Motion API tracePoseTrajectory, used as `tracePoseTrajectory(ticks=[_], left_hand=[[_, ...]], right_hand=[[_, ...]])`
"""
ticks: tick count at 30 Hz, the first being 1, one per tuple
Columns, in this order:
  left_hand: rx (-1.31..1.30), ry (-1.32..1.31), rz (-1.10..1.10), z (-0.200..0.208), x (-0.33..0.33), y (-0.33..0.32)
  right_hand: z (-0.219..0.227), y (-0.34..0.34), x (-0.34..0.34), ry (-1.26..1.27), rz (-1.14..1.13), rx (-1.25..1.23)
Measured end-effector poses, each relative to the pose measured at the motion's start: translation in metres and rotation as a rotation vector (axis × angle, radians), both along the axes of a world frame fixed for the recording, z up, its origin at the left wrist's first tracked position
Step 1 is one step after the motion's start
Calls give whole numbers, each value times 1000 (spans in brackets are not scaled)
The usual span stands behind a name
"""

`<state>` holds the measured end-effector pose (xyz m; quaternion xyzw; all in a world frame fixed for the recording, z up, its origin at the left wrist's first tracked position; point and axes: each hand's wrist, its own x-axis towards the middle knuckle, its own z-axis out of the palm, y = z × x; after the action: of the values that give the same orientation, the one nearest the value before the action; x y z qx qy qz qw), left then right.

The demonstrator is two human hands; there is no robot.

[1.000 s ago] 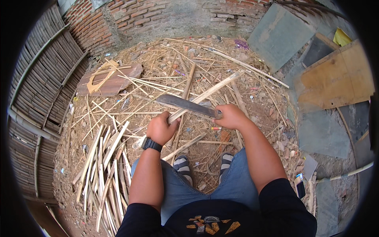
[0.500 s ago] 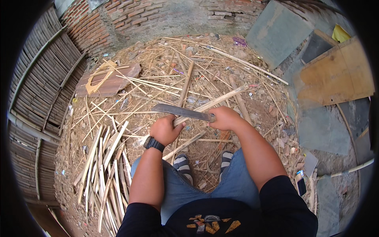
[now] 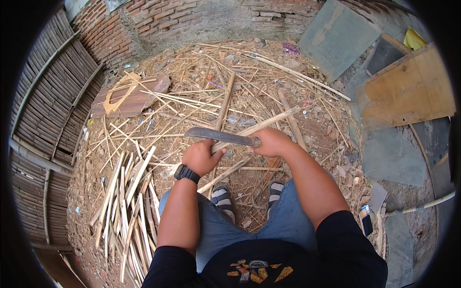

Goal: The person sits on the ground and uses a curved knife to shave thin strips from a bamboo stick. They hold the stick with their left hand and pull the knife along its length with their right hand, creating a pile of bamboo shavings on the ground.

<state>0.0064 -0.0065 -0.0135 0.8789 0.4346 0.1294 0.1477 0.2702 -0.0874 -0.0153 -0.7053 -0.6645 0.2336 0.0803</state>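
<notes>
My right hand (image 3: 270, 143) is closed around the handle of a machete (image 3: 216, 135). Its dark, broad blade points left, lying across a pale split bamboo strip (image 3: 270, 120) and reaching above my left hand (image 3: 200, 157). That left hand, with a black watch on its wrist, grips the near end of the strip, thumb on the side toward me. From there the strip slants away to the upper right, passing under the blade. Whether the edge bites into the strip I cannot tell.
Split bamboo strips (image 3: 126, 211) are heaped at my left. Poles, such as a brown one (image 3: 225, 98), and straw litter the ground. A brown board (image 3: 129, 98) lies far left. Grey panels (image 3: 338, 41) and a tan sheet (image 3: 408, 89) lean at the right. A brick wall (image 3: 187, 21) stands behind.
The far end of the bamboo strip has shifted slightly toward me. Both hands and the machete stay almost where they were.
</notes>
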Motion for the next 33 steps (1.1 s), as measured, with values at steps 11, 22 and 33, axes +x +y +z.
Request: tracePoseTrajectory(ticks=[11, 22, 33], left_hand=[[-10, -50, -16, 2, 1, -1], [-11, -59, -5, 2, -1, 1], [-17, -41, -4, 2, -1, 0]], right_hand=[[1, -4, 5, 16, 20, 55], [4, -9, 20, 7, -46, 45], [1, -4, 16, -3, -15, 7]])
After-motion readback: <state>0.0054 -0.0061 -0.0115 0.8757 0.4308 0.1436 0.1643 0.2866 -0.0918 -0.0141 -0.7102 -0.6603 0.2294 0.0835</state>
